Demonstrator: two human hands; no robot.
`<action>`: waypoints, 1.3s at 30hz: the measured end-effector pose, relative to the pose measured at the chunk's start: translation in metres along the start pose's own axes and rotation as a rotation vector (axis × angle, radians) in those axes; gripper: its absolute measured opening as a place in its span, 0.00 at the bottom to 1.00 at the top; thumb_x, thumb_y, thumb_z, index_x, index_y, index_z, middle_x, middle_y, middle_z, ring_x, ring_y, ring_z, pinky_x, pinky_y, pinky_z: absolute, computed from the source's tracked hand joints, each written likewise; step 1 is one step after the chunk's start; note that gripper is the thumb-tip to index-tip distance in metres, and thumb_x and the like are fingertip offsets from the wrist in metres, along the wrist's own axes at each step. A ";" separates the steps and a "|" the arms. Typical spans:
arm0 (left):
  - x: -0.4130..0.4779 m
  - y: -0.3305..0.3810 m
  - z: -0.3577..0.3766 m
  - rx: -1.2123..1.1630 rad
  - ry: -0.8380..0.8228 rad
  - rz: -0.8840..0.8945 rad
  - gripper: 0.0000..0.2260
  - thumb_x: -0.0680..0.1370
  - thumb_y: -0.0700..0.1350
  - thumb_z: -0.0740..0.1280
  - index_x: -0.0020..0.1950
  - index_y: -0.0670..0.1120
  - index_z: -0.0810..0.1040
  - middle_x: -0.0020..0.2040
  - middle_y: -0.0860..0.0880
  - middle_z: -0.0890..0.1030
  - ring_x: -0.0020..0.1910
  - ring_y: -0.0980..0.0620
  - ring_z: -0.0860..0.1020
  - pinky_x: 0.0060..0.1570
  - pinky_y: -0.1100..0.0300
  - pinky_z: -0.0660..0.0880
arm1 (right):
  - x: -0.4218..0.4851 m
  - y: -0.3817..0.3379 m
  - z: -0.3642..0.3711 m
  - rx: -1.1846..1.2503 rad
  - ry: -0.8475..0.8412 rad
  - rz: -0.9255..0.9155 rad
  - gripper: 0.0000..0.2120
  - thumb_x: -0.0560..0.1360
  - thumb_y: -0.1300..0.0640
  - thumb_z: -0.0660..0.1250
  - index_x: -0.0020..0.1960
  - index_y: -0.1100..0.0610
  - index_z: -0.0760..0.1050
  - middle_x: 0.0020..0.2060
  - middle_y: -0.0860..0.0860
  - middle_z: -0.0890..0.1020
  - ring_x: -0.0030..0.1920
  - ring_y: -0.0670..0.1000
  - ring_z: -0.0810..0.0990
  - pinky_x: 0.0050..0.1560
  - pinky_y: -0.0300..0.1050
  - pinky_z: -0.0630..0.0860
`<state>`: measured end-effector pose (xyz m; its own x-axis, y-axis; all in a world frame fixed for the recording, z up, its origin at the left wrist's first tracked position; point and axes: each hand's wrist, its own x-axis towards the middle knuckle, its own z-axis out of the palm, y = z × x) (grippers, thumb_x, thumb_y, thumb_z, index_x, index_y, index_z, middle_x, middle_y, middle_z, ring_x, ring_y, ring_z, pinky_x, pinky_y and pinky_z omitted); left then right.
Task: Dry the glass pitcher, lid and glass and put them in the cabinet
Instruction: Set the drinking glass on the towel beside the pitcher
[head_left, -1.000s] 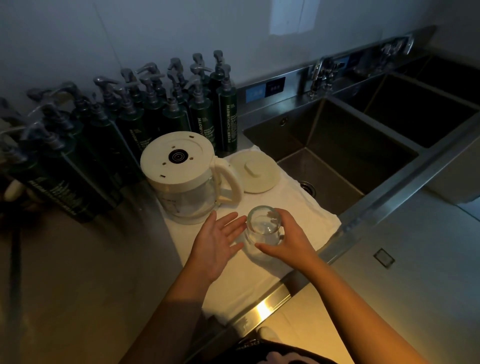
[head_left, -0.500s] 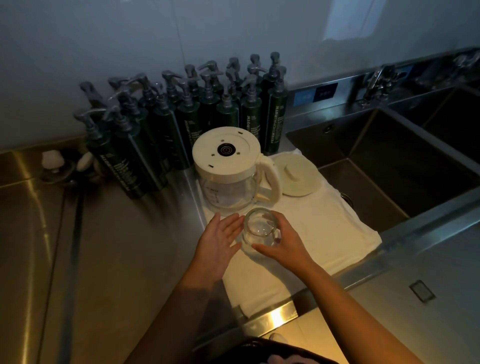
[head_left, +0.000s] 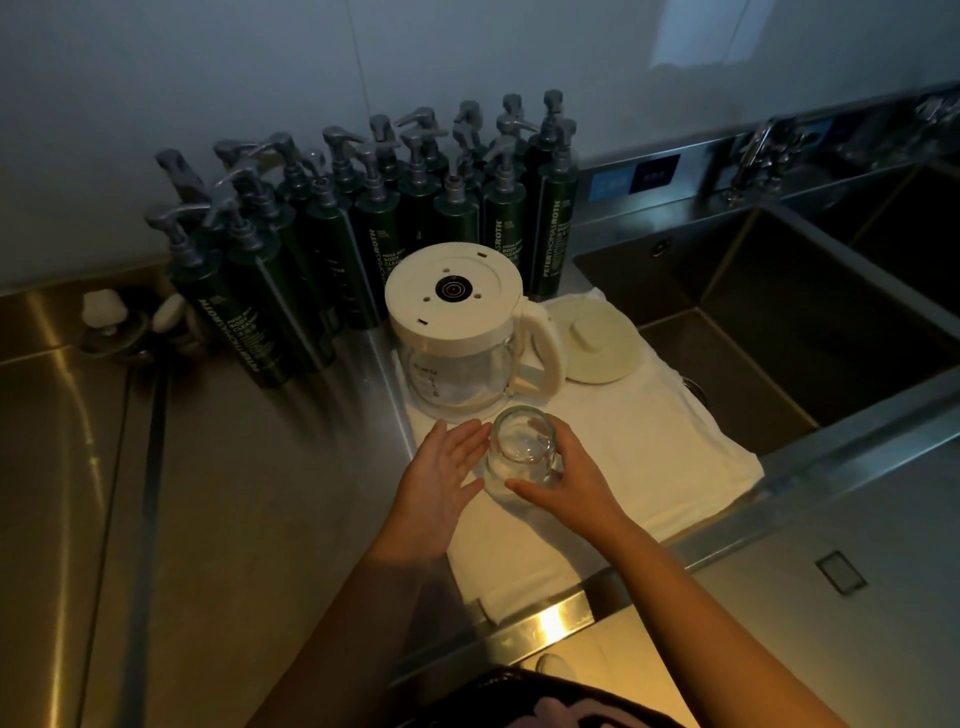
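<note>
Our right hand (head_left: 566, 478) is wrapped around the glass (head_left: 522, 452), thumb on the near side and fingers curled round the far side, so the glass sits at about 10 o'clock from the palm. Our left hand (head_left: 441, 467) lies at 9 o'clock from the glass with its fingers straight and together, holding nothing. Its fingertips are just beside the glass wall, but we cannot tell if they touch it.

The glass stands with its long axis close to upright and its round end towards us. We cannot tell whether that end is the mouth or the base, nor whether the glass rests on the white towel (head_left: 649, 457) or hangs just above it.

We judge that the next move turns on this: the towel lies directly under both hands, and the free left hand is the one placed to gather it against the glass.

Further out, at 12 o'clock from the glass, the glass pitcher (head_left: 457, 312) stands upside down on the towel. The lid (head_left: 597, 343) lies flat at 1 o'clock, just beside the pitcher's handle. Dark pump bottles (head_left: 363, 223) crowd the counter (head_left: 234, 493) at 11 o'clock, and the sink (head_left: 779, 322) opens at 2 o'clock. No cabinet is in view.
</note>
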<state>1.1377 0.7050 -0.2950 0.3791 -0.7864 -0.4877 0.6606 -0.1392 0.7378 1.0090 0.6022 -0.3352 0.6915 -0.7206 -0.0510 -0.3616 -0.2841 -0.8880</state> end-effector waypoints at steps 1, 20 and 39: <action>-0.002 0.000 0.003 0.041 0.021 0.018 0.21 0.82 0.54 0.48 0.67 0.46 0.70 0.66 0.48 0.74 0.65 0.53 0.71 0.61 0.55 0.64 | 0.000 -0.001 -0.002 -0.014 -0.007 0.001 0.36 0.65 0.53 0.77 0.66 0.46 0.61 0.61 0.44 0.71 0.62 0.45 0.70 0.59 0.35 0.67; -0.025 -0.032 0.044 1.598 0.319 0.690 0.23 0.73 0.46 0.55 0.65 0.40 0.71 0.65 0.37 0.73 0.65 0.38 0.72 0.59 0.36 0.69 | -0.005 -0.013 -0.043 -0.398 -0.048 -0.282 0.35 0.73 0.46 0.68 0.74 0.50 0.56 0.72 0.49 0.63 0.72 0.51 0.60 0.72 0.55 0.54; -0.081 -0.062 0.071 1.708 0.669 0.385 0.25 0.82 0.49 0.52 0.77 0.50 0.47 0.78 0.49 0.43 0.76 0.50 0.39 0.71 0.52 0.37 | -0.044 -0.022 -0.069 -0.583 -0.034 -0.521 0.28 0.73 0.50 0.63 0.71 0.57 0.65 0.69 0.56 0.68 0.69 0.61 0.67 0.65 0.65 0.59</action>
<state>1.0198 0.7348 -0.2684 0.7673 -0.6405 0.0304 -0.6274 -0.7402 0.2419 0.9432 0.5966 -0.2818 0.8776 -0.3859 0.2843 -0.2487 -0.8736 -0.4182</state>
